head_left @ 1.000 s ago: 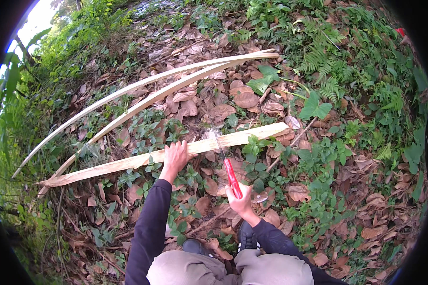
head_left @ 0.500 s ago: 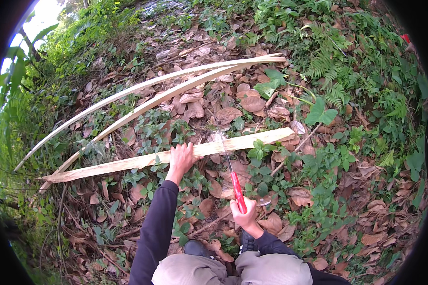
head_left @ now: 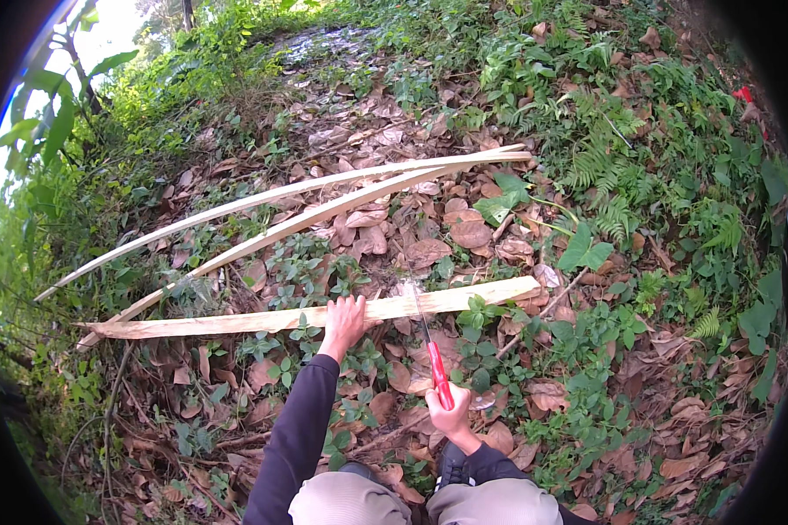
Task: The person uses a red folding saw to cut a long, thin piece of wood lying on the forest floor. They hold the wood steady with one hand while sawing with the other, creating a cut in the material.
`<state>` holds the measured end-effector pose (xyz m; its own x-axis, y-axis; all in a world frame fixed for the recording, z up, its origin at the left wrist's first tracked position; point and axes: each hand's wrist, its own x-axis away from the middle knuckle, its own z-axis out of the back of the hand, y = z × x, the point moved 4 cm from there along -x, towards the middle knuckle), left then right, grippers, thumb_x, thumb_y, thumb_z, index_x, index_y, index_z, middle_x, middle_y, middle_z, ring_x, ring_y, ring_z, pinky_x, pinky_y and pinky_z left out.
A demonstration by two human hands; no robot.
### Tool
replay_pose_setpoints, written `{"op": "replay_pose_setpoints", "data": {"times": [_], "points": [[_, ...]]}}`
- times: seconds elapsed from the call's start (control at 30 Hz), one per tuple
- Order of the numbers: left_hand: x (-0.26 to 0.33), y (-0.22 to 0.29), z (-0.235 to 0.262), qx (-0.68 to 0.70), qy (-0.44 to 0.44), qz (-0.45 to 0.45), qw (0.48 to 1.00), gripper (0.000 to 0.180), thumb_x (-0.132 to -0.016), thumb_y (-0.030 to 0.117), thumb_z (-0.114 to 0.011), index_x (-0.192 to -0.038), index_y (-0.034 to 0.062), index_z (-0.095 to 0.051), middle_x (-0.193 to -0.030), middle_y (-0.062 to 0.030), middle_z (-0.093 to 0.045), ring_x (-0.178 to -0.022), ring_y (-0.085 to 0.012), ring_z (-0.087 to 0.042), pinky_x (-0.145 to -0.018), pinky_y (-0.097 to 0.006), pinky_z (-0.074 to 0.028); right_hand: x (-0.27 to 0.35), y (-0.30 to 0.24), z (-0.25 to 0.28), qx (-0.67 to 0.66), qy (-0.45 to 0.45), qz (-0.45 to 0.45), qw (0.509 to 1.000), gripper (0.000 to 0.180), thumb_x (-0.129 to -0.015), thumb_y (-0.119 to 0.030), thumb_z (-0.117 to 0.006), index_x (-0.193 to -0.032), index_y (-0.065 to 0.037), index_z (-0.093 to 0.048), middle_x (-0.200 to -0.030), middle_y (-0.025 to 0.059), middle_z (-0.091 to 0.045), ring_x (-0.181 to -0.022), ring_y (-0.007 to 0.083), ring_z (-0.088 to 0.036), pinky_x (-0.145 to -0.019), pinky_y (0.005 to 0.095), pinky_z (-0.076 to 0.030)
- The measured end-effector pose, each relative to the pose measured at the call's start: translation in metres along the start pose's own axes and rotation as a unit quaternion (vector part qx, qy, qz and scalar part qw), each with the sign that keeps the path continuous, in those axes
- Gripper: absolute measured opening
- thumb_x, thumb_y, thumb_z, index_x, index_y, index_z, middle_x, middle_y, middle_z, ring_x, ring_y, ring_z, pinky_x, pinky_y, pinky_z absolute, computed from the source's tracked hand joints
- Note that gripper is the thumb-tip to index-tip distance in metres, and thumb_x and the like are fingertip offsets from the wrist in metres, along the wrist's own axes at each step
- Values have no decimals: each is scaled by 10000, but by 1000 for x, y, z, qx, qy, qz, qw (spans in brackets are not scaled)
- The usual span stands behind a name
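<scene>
A long pale wooden plank (head_left: 228, 324) lies across the ground in front of me, on leaves and low plants. My left hand (head_left: 344, 326) presses down on it near its middle, fingers curled over the wood. In my right hand (head_left: 450, 415), closed round its red handle, is a hand saw (head_left: 438, 367). Its thin blade crosses the plank a short way right of my left hand; pale dust-like bits show around the far edge there. How deep the blade sits in the wood I cannot tell.
Beyond the plank lie two long, curved wooden strips (head_left: 315, 208), meeting at the right. Brown dry leaves (head_left: 470, 234), green plants and ferns (head_left: 617, 219) cover the ground. A thin stick (head_left: 543, 311) lies right of the saw. My shoes (head_left: 452, 464) are close below it.
The saw and my right hand have moved forward, bringing the handle closer to the plank. My left hand stays on the wood. The whole view has tilted up slightly.
</scene>
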<state>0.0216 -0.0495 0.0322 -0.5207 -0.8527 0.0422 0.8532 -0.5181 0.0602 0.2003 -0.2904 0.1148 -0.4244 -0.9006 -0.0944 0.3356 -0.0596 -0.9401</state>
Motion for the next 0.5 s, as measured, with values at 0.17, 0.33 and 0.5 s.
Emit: {"op": "replay_pose_setpoints", "data": {"times": [0.17,0.33,0.5], "points": [[2,-3,2,-16,23,10,1000,694,-830,728,-579,-1082,81,-583,-986,-122,-656,-974,-314,-630,-835,-488,-455,-17,22,-10,-9,-3,23,1000,258,-791,-88,-674,-604,-15,-513,-475,96,-480,-411,204,-516,-450,371,-377],[5,-3,-10,-43,69,-3,997,664,-839,709,-581,-1071,87,-586,-953,-105,-642,-932,-297,-615,-805,-470,-448,-54,38,-16,-19,32,12,999,216,-819,-64,-643,-637,5,-550,-500,74,-512,-427,149,-478,-451,352,-357],[0,-3,-4,-34,33,4,999,672,-859,686,-585,-1084,54,-563,-980,-132,-639,-951,-313,-614,-814,-484,-450,-54,39,-16,-10,30,36,999,244,-785,-79,-660,-601,-11,-515,-479,102,-489,-407,195,-491,-448,371,-363]]}}
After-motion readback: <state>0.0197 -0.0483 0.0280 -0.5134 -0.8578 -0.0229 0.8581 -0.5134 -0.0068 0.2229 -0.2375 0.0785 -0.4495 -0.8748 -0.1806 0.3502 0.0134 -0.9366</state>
